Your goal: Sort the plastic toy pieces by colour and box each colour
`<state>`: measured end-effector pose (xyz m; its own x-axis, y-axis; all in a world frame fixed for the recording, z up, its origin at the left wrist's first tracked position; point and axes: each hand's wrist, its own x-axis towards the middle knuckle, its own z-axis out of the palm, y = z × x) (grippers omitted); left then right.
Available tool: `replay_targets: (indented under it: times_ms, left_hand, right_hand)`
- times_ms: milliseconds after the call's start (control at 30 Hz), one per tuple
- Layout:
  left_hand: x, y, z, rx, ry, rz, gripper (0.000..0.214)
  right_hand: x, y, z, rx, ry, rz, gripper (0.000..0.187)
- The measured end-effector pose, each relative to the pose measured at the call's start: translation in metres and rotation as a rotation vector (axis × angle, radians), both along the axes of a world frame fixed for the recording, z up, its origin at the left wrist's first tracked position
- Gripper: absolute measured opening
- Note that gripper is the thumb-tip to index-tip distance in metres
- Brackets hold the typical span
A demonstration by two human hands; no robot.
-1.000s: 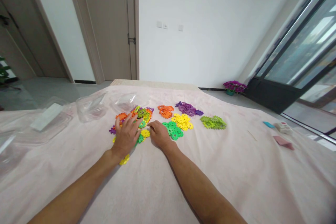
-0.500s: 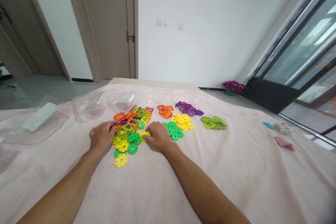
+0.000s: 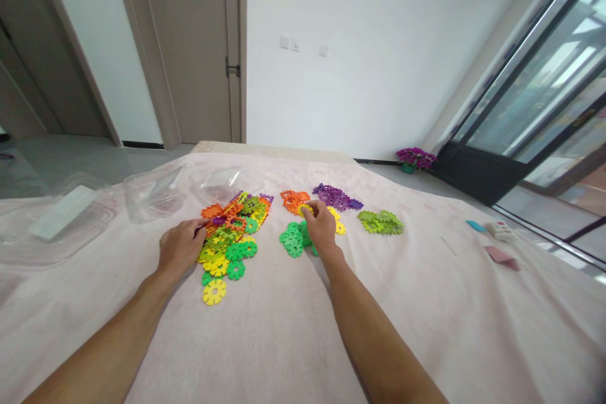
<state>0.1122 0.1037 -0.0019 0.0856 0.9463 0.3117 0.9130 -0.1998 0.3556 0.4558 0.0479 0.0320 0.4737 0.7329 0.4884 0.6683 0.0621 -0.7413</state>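
My right hand (image 3: 322, 227) pinches a yellow notched disc (image 3: 304, 209) above the sorted piles. Below and beside it lie a green pile (image 3: 292, 240) and a yellow pile (image 3: 339, 222), the latter partly hidden by the hand. An orange pile (image 3: 292, 200) sits just behind. At the left edge of a mixed heap of plastic connecting pieces (image 3: 225, 243), my left hand (image 3: 180, 245) is closed, its fingertips on a purple piece (image 3: 218, 221). One yellow disc (image 3: 214, 292) lies at the heap's near end.
A purple pile (image 3: 334, 197) and a lime-green pile (image 3: 381, 222) lie further right. Clear plastic containers (image 3: 154, 196) stand at the left. On the cloth-covered table's right side are a blue item (image 3: 475, 226), a white box (image 3: 500, 231) and a pink cloth (image 3: 502, 257).
My right hand has moved right and away from me, carrying a yellow disc from the mixed heap to the sorted piles. My left hand stays at the heap. The view has shifted slightly.
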Motion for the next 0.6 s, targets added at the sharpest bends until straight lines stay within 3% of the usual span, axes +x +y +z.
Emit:
replay_targets:
  times_ms: [167, 300, 367, 600]
  left_hand:
    - [-0.001, 0.002, -0.003, -0.007, 0.007, -0.006, 0.047]
    - [-0.002, 0.003, -0.005, 0.012, 0.006, -0.012, 0.047]
    - [-0.001, 0.003, -0.005, 0.014, 0.007, -0.012, 0.047]
    - [-0.001, 0.003, -0.004, 0.001, 0.010, -0.020, 0.048]
  right_hand:
    - [0.047, -0.007, 0.004, -0.110, -0.031, -0.218, 0.027]
    - [0.061, -0.011, 0.002, -0.104, -0.188, -0.346, 0.031]
    - [0.058, -0.009, 0.001, -0.074, -0.194, -0.288, 0.030]
    - [0.033, -0.003, -0.008, -0.051, -0.275, 0.137, 0.020]
